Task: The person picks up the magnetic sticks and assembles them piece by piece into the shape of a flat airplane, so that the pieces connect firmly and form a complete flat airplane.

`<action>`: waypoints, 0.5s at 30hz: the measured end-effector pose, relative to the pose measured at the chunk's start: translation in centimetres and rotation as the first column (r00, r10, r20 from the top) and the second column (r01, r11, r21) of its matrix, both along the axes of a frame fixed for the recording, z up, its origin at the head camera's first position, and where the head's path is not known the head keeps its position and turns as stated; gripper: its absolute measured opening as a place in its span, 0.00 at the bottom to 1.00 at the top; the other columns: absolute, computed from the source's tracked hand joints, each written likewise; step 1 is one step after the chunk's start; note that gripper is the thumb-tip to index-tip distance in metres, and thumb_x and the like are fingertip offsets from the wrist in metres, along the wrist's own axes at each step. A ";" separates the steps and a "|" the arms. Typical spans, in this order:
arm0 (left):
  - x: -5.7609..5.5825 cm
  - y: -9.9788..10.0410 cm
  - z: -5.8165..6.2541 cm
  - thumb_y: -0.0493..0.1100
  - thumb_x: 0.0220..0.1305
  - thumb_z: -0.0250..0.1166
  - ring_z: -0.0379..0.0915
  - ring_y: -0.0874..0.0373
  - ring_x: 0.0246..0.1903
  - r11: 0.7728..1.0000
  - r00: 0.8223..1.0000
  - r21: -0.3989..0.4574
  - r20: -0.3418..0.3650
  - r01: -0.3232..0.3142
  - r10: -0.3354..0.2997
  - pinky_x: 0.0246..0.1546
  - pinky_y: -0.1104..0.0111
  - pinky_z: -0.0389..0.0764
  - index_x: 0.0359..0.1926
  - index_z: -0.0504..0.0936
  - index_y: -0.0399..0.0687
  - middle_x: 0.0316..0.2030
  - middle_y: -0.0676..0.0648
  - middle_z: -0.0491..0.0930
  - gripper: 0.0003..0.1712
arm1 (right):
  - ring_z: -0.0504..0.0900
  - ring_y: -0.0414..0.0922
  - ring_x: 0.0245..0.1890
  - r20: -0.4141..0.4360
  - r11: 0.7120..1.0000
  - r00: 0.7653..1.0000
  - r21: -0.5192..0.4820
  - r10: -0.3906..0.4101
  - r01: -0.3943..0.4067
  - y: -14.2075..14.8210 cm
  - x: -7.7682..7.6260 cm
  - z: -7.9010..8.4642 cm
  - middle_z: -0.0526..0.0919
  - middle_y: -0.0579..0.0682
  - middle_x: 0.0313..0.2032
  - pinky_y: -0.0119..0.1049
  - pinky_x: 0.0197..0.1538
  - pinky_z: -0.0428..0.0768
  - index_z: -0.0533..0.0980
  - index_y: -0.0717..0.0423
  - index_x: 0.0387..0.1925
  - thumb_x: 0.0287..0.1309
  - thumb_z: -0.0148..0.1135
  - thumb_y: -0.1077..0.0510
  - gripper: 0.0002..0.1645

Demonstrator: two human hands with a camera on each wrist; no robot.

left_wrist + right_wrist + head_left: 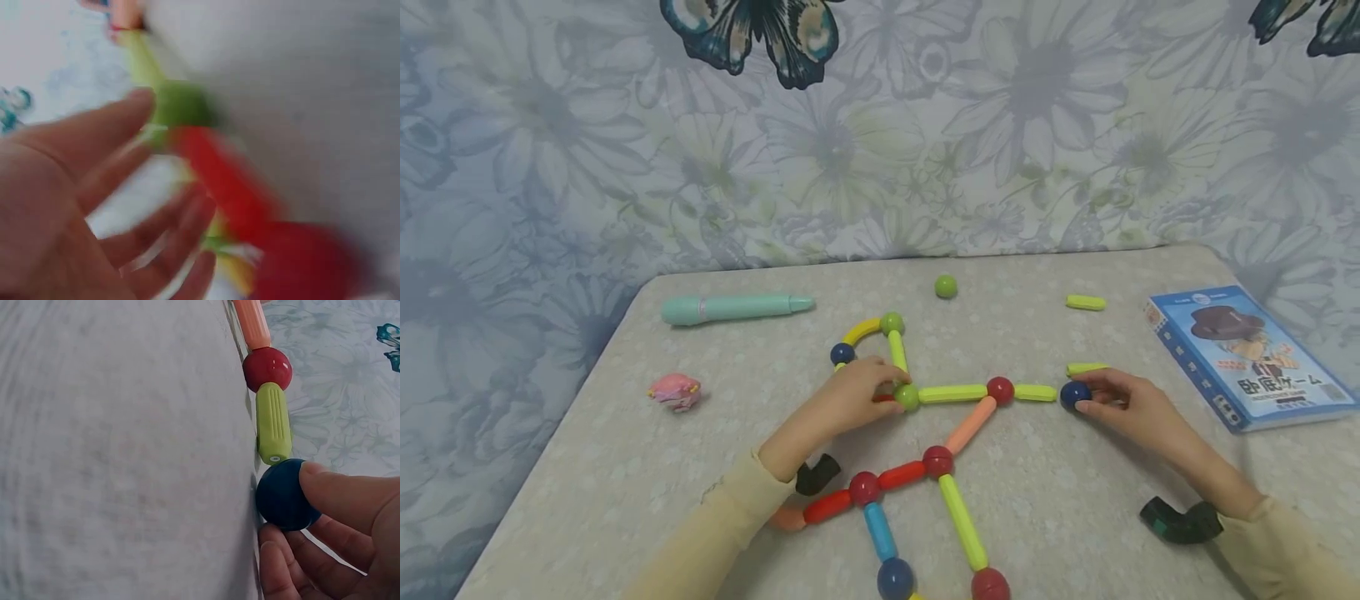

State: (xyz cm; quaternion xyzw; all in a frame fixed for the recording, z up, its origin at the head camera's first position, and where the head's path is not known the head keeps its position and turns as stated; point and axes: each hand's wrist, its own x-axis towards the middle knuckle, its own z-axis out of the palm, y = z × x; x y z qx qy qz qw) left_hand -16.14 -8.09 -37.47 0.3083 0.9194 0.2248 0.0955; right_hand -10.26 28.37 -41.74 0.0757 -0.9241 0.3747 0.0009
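Observation:
My right hand (1138,414) pinches a dark blue ball (1075,396) between thumb and fingers. In the right wrist view, the ball (284,497) is right at the end of a short yellow-green stick (273,422), which joins a red ball (269,369). My left hand (857,396) pinches a green ball (907,397) at the other end of that row. The left wrist view is blurred; there the thumb is at the green ball (181,105), with a red stick (225,184) running from it. A yellow-green stick (952,394) links the green and red balls.
More joined sticks and balls, including a lower red ball (937,461), spread toward the front. A loose green ball (946,287) and two short sticks lie behind. A mint pen-like object (737,308) and pink figure (674,392) are left; a blue box (1255,358) is right.

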 end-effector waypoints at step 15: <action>-2.1 11.9 -0.5 0.50 0.55 0.70 0.71 0.64 0.36 0.977 0.977 -0.089 0.116 0.192 -0.182 0.35 0.75 0.71 0.53 0.78 0.50 0.39 0.53 0.77 0.25 | 0.76 0.47 0.37 -0.001 0.999 1.000 -0.047 0.015 -0.015 0.1 0.1 -0.3 0.79 0.56 0.43 0.31 0.37 0.75 0.73 0.64 0.55 0.59 0.63 0.55 0.25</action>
